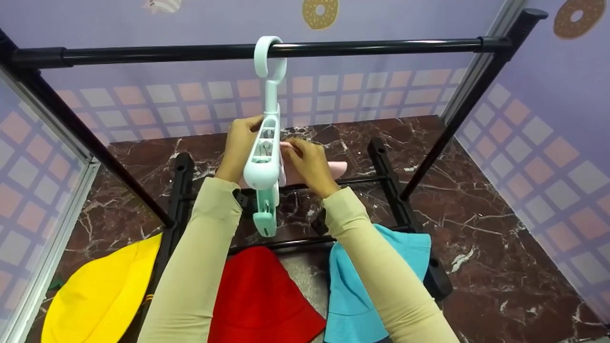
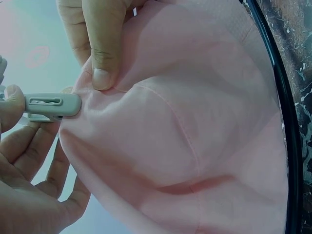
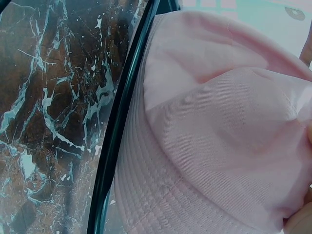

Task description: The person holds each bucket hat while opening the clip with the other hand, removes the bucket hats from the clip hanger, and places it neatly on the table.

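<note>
A white folding hanger [image 1: 263, 174] hangs by its hook from a black rail, seen end-on in the head view. My left hand [image 1: 237, 150] is on its left side, partly hidden behind it. In the left wrist view that hand's thumb and fingers pinch a pale clip [image 2: 51, 105], whose tip overlaps the edge of a pink hat [image 2: 195, 126]. On the hanger's other side my right hand [image 1: 309, 164] pinches the hat's fabric, with the thumb [image 2: 102, 73] right beside the clip. The hat's brim [image 3: 161, 204] hangs downward. A mint-green clip [image 1: 266, 216] dangles from the hanger's near end.
The black rail [image 1: 381, 47] spans between two slanted posts above a black base frame [image 1: 391, 186]. Close to me lie a yellow hat [image 1: 100, 290], a red hat [image 1: 262, 300] and a blue hat [image 1: 405, 247]. Patterned walls [image 1: 524, 157] stand around the dark marbled floor [image 1: 476, 228].
</note>
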Demonstrator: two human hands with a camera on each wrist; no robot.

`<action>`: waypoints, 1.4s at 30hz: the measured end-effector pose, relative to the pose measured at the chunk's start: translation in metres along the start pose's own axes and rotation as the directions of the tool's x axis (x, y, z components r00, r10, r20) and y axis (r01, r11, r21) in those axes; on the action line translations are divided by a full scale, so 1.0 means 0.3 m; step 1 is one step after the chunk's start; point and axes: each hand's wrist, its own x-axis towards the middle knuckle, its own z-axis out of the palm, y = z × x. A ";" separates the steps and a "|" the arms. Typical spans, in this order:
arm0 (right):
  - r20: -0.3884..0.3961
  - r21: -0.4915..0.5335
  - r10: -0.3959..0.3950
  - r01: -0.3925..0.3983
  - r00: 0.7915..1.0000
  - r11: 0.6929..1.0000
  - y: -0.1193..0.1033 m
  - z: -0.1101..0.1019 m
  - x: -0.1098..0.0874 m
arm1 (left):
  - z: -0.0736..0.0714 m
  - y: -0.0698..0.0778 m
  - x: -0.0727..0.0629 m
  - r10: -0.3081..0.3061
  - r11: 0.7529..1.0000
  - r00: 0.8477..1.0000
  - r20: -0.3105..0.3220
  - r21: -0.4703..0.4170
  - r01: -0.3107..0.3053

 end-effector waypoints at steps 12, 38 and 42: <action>-0.005 -0.034 -0.001 0.001 1.000 0.999 0.008 0.003 -0.013 | 0.025 -0.056 0.032 -0.027 0.999 1.000 -0.003 -0.031 0.027; 0.007 -0.013 0.009 -0.009 1.000 1.000 0.013 -0.002 -0.031 | 0.012 -0.012 0.014 0.050 0.996 0.998 -0.048 0.080 -0.046; 0.001 -0.013 0.006 -0.006 1.000 1.000 0.012 0.000 -0.031 | 0.007 0.014 -0.003 0.079 0.993 0.995 -0.067 0.095 -0.073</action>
